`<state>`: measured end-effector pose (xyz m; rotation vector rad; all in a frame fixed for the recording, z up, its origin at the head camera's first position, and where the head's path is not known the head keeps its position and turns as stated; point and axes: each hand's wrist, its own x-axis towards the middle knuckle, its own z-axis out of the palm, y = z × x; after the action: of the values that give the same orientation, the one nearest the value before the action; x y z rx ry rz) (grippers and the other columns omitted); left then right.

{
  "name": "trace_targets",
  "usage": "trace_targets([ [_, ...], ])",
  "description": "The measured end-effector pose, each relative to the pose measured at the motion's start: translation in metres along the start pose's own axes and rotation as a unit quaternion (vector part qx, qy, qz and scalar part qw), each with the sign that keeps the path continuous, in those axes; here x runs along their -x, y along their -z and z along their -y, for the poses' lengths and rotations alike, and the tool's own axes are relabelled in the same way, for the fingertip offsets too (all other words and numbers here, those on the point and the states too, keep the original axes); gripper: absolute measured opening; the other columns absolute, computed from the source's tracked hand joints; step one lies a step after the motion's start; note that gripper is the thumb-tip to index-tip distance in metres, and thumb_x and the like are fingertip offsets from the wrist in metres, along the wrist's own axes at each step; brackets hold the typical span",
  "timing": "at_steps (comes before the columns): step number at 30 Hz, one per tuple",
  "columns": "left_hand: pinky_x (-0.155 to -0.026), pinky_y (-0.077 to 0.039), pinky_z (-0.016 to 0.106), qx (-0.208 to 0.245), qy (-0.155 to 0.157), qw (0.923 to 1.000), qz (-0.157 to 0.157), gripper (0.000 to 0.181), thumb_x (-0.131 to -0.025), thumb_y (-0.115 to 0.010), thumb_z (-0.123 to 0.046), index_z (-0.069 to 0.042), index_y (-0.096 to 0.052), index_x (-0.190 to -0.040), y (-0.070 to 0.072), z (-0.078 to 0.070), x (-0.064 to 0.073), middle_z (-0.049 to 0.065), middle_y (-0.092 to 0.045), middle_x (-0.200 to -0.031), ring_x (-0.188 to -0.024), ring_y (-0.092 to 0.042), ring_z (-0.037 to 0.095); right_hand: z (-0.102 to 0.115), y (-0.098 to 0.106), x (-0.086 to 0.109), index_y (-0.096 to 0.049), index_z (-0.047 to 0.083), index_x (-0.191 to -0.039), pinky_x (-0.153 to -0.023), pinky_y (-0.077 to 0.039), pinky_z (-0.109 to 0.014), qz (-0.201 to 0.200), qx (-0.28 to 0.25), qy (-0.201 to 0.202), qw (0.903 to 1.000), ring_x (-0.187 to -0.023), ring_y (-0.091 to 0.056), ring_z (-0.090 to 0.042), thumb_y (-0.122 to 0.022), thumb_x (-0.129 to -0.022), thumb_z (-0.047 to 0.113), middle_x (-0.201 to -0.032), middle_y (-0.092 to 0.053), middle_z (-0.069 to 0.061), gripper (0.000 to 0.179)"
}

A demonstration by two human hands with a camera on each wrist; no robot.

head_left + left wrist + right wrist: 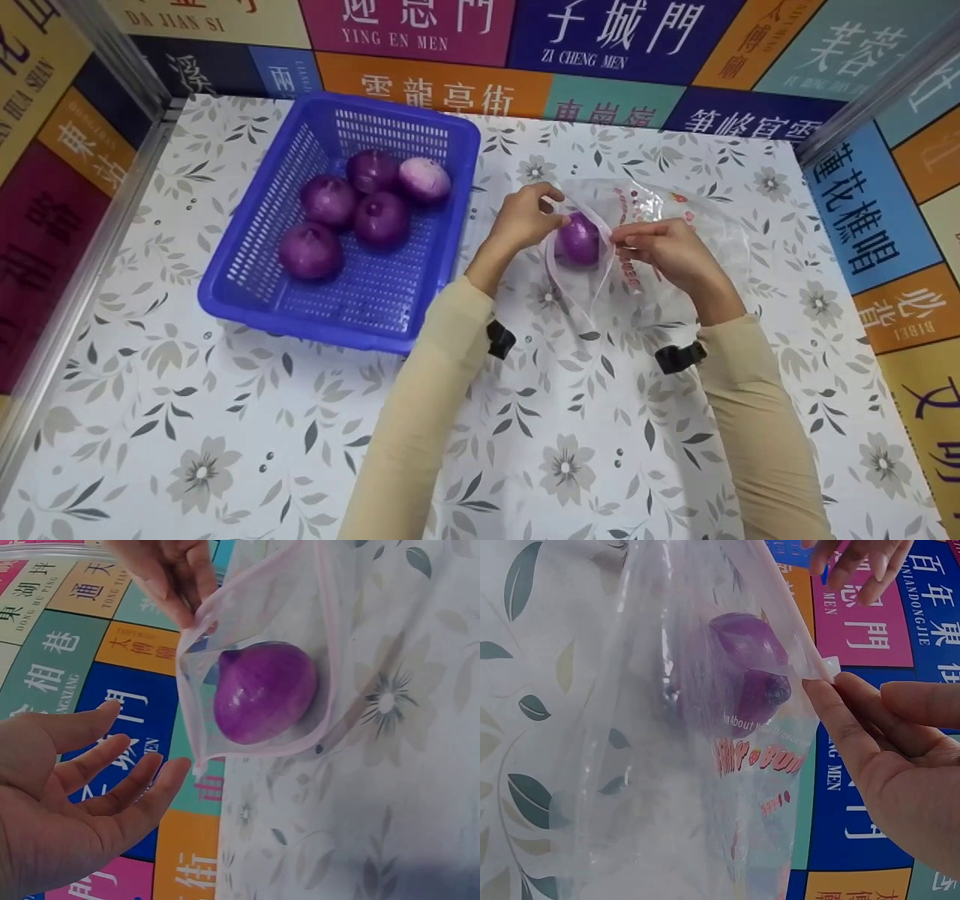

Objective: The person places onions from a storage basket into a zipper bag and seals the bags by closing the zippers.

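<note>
A purple onion lies inside a clear zip bag with a pinkish rim and red printing. The bag's mouth gapes towards the left, and the onion shows through it in the left wrist view. My right hand pinches the bag's rim beside a small white slider. Close to the mouth's other side is my left hand. Its fingers are spread and loosely bent, apart from the rim in the left wrist view, with nothing held.
On the left stands a blue plastic basket holding several purple onions, one with a pale side. A floral cloth covers the table. Panels with printed characters border the back and both sides.
</note>
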<state>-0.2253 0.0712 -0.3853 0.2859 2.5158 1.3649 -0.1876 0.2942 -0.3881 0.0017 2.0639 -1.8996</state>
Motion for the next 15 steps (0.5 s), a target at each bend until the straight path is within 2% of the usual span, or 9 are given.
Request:
trace_targets([
  [7, -0.079, -0.046, 0.027, 0.008, -0.010, 0.9999, -0.008, 0.037, -0.083, -0.068, -0.018, -0.008, -0.059, -0.116, 0.018, -0.006, 0.002, 0.011, -0.062, -0.107, -0.098, -0.056, 0.020, -0.001, 0.002, 0.000, -0.047, -0.027, -0.111, -0.081, -0.050, -0.028, 0.001, 0.003, 0.004, 1.0000, -0.084, -0.062, -0.017, -0.040, -0.088, -0.012, -0.091, -0.065, -0.007, 0.028],
  [15, -0.075, -0.047, 0.027, 0.012, -0.021, 0.9989, -0.039, 0.036, -0.082, -0.069, -0.020, -0.010, -0.059, -0.115, 0.043, -0.008, 0.006, 0.010, -0.063, -0.106, -0.096, -0.057, 0.018, -0.002, 0.003, 0.001, -0.048, -0.026, -0.109, -0.080, -0.051, -0.028, -0.001, 0.000, 0.005, 1.0000, -0.082, -0.062, -0.017, -0.040, -0.088, -0.013, -0.090, -0.066, -0.008, 0.027],
])
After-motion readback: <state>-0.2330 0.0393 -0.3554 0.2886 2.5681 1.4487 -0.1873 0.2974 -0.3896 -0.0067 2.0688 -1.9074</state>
